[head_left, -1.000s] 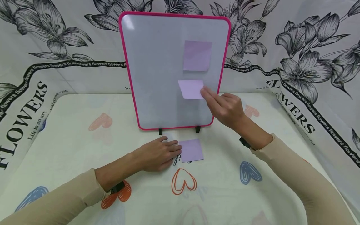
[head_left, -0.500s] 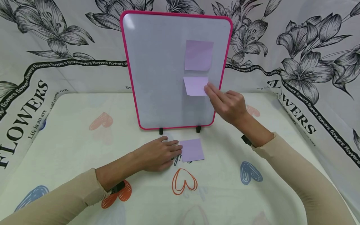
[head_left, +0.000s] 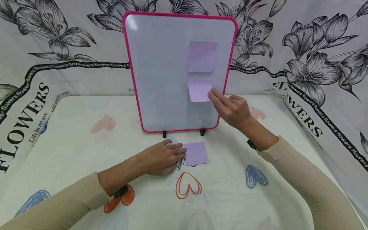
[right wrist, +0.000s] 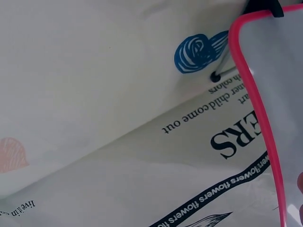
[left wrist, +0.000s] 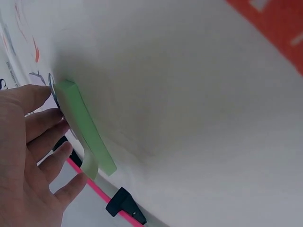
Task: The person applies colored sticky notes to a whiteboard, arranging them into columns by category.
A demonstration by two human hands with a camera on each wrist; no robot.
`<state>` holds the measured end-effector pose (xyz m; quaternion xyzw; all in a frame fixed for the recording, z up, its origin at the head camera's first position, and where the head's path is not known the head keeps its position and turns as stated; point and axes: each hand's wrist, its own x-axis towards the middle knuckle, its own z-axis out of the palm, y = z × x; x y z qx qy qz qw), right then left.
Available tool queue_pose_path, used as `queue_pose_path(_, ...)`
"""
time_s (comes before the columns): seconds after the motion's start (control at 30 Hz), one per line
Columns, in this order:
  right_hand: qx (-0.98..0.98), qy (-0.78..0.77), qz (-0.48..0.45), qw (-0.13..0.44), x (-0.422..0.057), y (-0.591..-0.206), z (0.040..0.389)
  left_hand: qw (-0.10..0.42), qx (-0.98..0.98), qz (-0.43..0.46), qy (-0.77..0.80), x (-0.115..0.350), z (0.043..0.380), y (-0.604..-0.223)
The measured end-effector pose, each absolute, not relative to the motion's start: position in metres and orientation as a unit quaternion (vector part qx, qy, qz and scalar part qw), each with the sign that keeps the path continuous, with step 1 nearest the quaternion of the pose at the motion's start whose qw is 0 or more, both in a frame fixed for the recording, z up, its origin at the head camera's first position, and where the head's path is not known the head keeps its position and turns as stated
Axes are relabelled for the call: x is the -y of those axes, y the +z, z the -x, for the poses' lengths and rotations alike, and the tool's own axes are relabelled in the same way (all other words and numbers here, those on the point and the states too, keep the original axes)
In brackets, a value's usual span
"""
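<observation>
A whiteboard (head_left: 159,73) with a pink frame stands upright in the head view. One purple sticky note (head_left: 203,57) is on its upper right part. Just below, my right hand (head_left: 231,108) pinches a second purple sticky note by its right edge, and this lower note (head_left: 199,92) bends outward at the bottom. On the table in front of the board lies a pad of sticky notes (head_left: 196,154), purple on top. My left hand (head_left: 162,158) rests beside it, fingertips at its left edge. In the left wrist view the pad's green side (left wrist: 90,127) shows by the relaxed fingers.
Two black feet (head_left: 164,134) hold the board up on the table. Flower-printed cloth (head_left: 304,51) hangs behind it, and a heart-printed cloth (head_left: 143,198) covers the table. The right wrist view mostly shows cloth and the board's pink edge (right wrist: 258,104).
My right hand has shifted the lower sticky note slightly rightward, up and then down, closer under the upper note. The left hand and the pad have stayed in place.
</observation>
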<state>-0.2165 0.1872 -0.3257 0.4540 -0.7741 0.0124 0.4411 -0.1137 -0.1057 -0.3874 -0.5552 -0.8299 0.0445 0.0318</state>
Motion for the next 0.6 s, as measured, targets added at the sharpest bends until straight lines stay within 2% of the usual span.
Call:
queue_pose_path(0.2, 0.782, 0.008, -0.450, 0.432, -0.188, -0.326, 0.216, 0.026, 0.833, 0.552, 0.024, 0.102, 0.119, -0.379)
queue_pose_path(0.33, 0.782, 0.006, -0.450, 0.432, -0.188, -0.328, 0.217, 0.041, 0.846, 0.532, -0.009, 0.101, 0.129, -0.362)
queue_pose_path(0.43, 0.780, 0.008, -0.451, 0.434, -0.189, -0.329, 0.218, 0.083, 0.858, 0.506, -0.032, 0.102, 0.141, -0.344)
queue_pose_path(0.6, 0.778, 0.011, -0.452, 0.437, -0.189, -0.329, 0.218, 0.196, 0.869, 0.449, -0.063, 0.105, 0.162, -0.316)
